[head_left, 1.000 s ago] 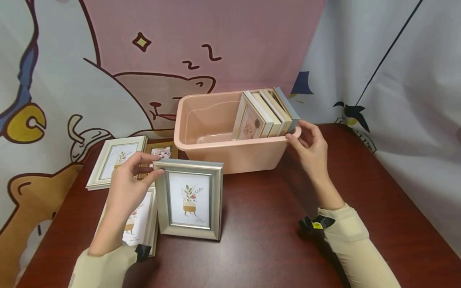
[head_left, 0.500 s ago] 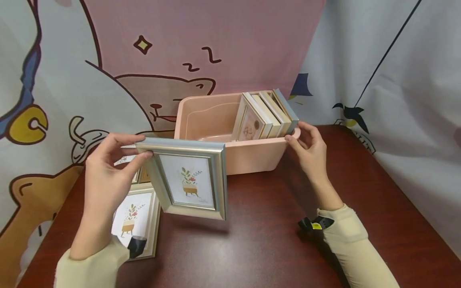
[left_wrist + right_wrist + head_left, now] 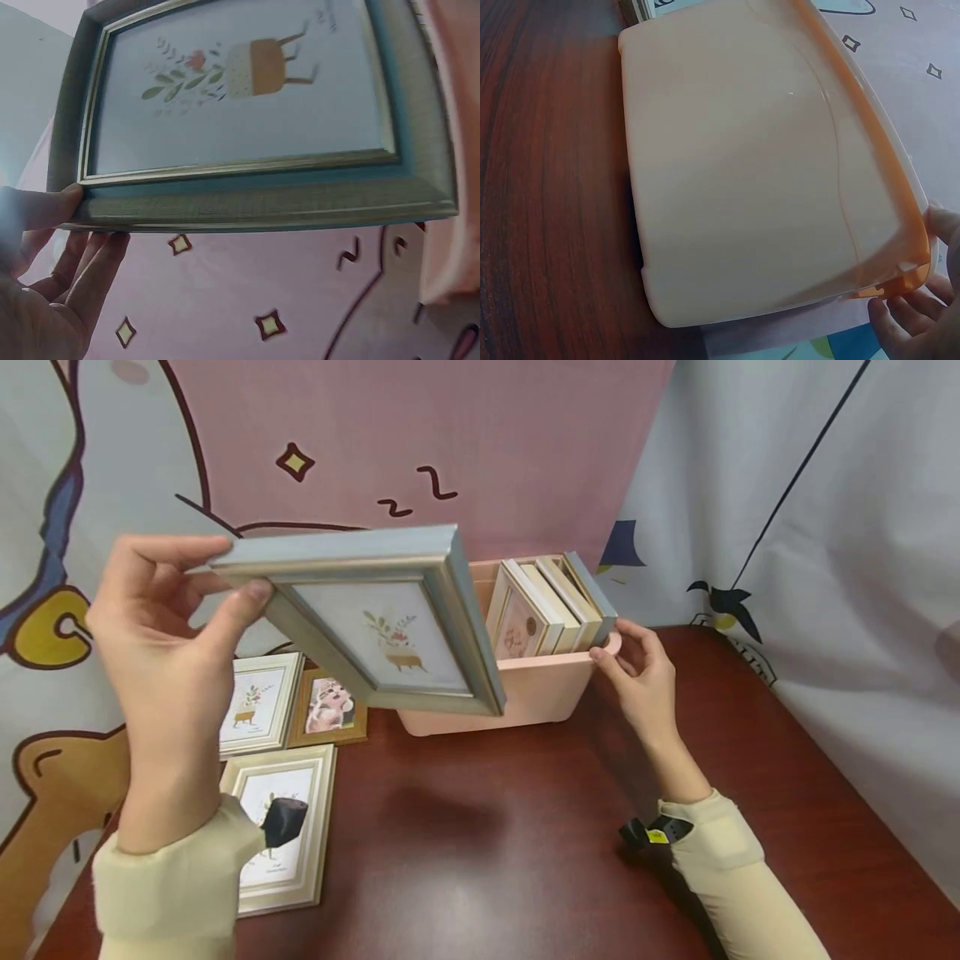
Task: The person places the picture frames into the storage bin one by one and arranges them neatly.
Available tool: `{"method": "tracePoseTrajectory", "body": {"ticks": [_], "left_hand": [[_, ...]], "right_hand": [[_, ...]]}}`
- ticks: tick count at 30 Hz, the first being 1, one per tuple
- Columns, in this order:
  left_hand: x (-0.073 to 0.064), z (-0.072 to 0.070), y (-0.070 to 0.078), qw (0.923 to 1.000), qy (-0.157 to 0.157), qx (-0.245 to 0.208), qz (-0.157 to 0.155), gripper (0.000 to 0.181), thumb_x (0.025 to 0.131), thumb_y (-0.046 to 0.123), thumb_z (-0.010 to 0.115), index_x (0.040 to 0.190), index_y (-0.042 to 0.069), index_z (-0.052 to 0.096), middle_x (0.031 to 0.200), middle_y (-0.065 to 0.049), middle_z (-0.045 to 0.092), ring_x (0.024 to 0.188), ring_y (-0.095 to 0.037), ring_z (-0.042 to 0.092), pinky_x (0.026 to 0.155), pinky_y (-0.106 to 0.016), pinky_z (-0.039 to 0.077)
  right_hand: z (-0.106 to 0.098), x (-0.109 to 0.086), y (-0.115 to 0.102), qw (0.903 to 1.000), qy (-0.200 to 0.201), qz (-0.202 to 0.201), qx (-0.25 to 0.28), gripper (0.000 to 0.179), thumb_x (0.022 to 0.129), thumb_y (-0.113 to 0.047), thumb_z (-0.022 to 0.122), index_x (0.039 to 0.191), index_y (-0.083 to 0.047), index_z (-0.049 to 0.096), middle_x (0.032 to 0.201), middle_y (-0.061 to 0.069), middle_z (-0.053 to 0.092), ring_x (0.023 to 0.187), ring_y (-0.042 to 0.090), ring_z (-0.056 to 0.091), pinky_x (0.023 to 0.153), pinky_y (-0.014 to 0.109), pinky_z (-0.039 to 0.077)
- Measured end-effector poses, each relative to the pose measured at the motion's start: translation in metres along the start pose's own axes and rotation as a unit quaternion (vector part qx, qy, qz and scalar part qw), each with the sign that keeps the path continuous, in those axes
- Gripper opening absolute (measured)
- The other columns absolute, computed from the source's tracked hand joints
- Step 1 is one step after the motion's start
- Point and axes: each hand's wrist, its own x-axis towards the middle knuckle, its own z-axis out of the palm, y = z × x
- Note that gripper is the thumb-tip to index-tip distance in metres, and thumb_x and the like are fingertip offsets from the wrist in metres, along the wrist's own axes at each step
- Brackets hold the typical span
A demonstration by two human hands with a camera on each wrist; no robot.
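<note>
My left hand (image 3: pixel 168 635) pinches a silvery-grey picture frame (image 3: pixel 472 635) by its upper left corner, thumb on the front and fingers behind. The frame is held up above the table, tilted, and overlaps the left part of a pink plastic bin (image 3: pixel 525 693) in the head view. Its print shows a plant in an orange-and-white pot, seen sideways in the left wrist view. My right hand (image 3: pixel 641 681) grips the bin's rim at the near right corner; the right wrist view shows fingers under the rim (image 3: pixel 919 255). Several frames (image 3: pixel 528 618) stand leaning together in the bin's right end.
On the table's left lie a cream frame (image 3: pixel 288 893), a whitish frame (image 3: pixel 281 727) and a small brown wooden frame (image 3: pixel 352 731) with a pink animal picture. A printed cloth (image 3: pixel 555 443) hangs behind the dark red table (image 3: pixel 540 827).
My left hand has lifted the silvery-grey frame from the table, up and toward the bin, tilting it. The right hand has kept its grip on the bin's rim.
</note>
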Motion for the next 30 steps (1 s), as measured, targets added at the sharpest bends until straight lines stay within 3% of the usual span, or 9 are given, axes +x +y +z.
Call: {"method": "tracePoseTrajectory", "body": {"ticks": [5, 8, 11, 15, 18, 24, 30], "left_hand": [[0.017, 0.019, 0.001, 0.9989, 0.011, -0.006, 0.045, 0.028, 0.079, -0.008, 0.077, 0.104, -0.005, 0.066, 0.092, -0.016, 0.069, 0.073, -0.02, 0.065, 0.068, -0.021, 0.055], [0.028, 0.03, -0.005, 0.9972, 0.012, 0.003, 0.074, 0.023, 0.081, -0.008, 0.073, 0.102, -0.001, 0.067, 0.09, -0.012, 0.067, 0.073, -0.018, 0.064, 0.07, -0.023, 0.053], [0.038, 0.041, -0.016, 0.9964, 0.013, 0.011, 0.083, 0.024, 0.082, -0.01, 0.07, 0.1, 0.005, 0.067, 0.09, -0.006, 0.066, 0.075, -0.018, 0.064, 0.076, -0.027, 0.052], [0.046, 0.055, -0.036, 0.9992, 0.017, 0.004, 0.037, 0.029, 0.08, -0.014, 0.068, 0.098, 0.008, 0.067, 0.093, -0.001, 0.065, 0.079, -0.017, 0.065, 0.081, -0.027, 0.054], [0.046, 0.063, -0.052, 0.9996, 0.008, 0.027, -0.002, 0.029, 0.081, -0.014, 0.067, 0.098, 0.01, 0.066, 0.096, 0.001, 0.064, 0.083, -0.015, 0.066, 0.079, -0.024, 0.054], [0.038, 0.071, -0.082, 0.9951, -0.035, 0.091, -0.018, 0.025, 0.084, -0.012, 0.064, 0.101, 0.007, 0.066, 0.099, 0.008, 0.063, 0.091, -0.013, 0.066, 0.072, -0.018, 0.057], [0.032, 0.076, -0.107, 0.9929, -0.058, 0.094, -0.045, 0.023, 0.086, -0.013, 0.064, 0.106, -0.002, 0.064, 0.102, 0.012, 0.062, 0.094, -0.011, 0.065, 0.077, -0.019, 0.056]], "right_hand": [[0.0, -0.001, 0.001, 1.0, 0.002, 0.002, 0.002, 0.052, 0.089, -0.007, 0.073, 0.137, -0.001, 0.055, 0.136, 0.007, 0.059, 0.128, 0.016, 0.058, 0.099, 0.016, 0.051], [0.0, -0.001, 0.001, 1.0, 0.003, -0.001, 0.004, 0.05, 0.089, -0.007, 0.073, 0.136, -0.001, 0.055, 0.136, 0.008, 0.059, 0.126, 0.011, 0.059, 0.098, 0.015, 0.051], [0.0, 0.0, 0.002, 1.0, 0.003, -0.006, 0.006, 0.049, 0.09, -0.007, 0.072, 0.136, -0.001, 0.056, 0.135, 0.009, 0.059, 0.125, 0.009, 0.059, 0.098, 0.015, 0.051], [0.0, 0.0, 0.001, 0.9999, 0.002, -0.01, 0.004, 0.049, 0.09, -0.006, 0.072, 0.135, -0.001, 0.056, 0.134, 0.009, 0.06, 0.123, 0.007, 0.059, 0.098, 0.015, 0.051], [0.001, -0.001, 0.0, 0.9999, 0.001, -0.01, 0.007, 0.049, 0.09, -0.005, 0.072, 0.136, 0.0, 0.056, 0.135, 0.009, 0.059, 0.124, 0.008, 0.059, 0.097, 0.015, 0.051], [0.002, -0.003, -0.002, 0.9998, -0.006, -0.008, 0.015, 0.051, 0.089, -0.003, 0.072, 0.137, 0.002, 0.054, 0.135, 0.005, 0.059, 0.127, 0.013, 0.058, 0.096, 0.013, 0.051], [0.002, -0.003, -0.003, 0.9998, -0.006, -0.006, 0.018, 0.052, 0.089, -0.003, 0.072, 0.138, 0.001, 0.053, 0.134, 0.004, 0.059, 0.127, 0.014, 0.058, 0.096, 0.012, 0.051]]}}
